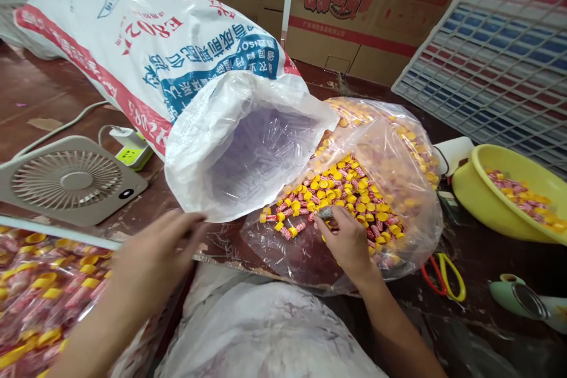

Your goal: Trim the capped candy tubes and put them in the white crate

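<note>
My left hand [157, 257] is smeared by motion beside the front lip of a large white woven sack [190, 192]; its fingers do not show clearly. Inside the sack lie many clear plastic tubes [266, 147]. At the near edge of a heap of small red-and-white patterned pieces with yellow caps [330, 186] is my right hand [348, 242], thumb and fingers drawn together. Grey wrapping covers one fingertip. Whatever this hand pinches, if anything, is hidden. The heap spills from a clear plastic bag [414, 189] lying open on the brown surface.
At the left are a fan [73, 180], a green-and-white power strip [133, 153] and a tray of bagged yellow-capped pieces [48, 283]. To the right stand a yellow bowl [476, 189], scissors [452, 283] and a green bottle-like object [518, 298]. Cardboard boxes [372, 59] stand behind.
</note>
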